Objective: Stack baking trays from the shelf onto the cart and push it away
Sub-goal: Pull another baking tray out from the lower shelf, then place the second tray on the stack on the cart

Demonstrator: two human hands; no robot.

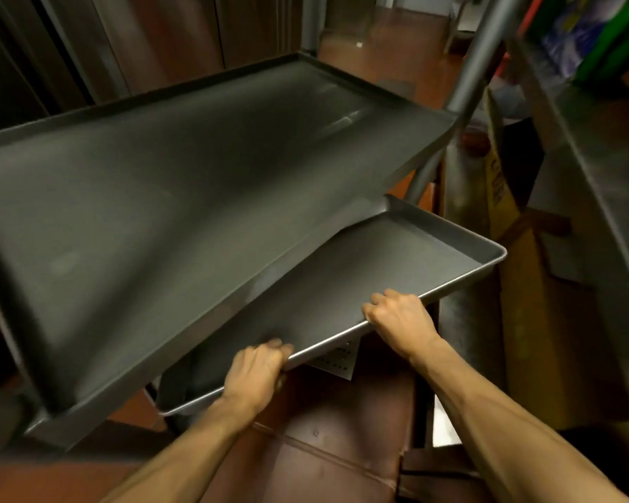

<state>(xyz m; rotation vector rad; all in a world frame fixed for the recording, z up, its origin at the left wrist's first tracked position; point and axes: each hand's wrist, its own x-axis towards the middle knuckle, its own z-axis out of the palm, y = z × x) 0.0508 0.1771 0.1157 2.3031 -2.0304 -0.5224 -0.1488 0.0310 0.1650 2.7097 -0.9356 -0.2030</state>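
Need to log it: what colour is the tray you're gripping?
Plain dull grey metal, no pattern; the baking tray shows best in the head view, both hands on its near rim.

Single view only: head-worn wide-angle cam, looking forward and steeply down. Close range: both forearms enter from the bottom edge, left hand [256,372] and right hand [396,317] sit low-centre. Cart top shelf [142,212] fills the left and middle of the frame, tilted by lens distortion. Shelving rack [603,168] clips the right edge. Red-brown floor [327,459] directly below.
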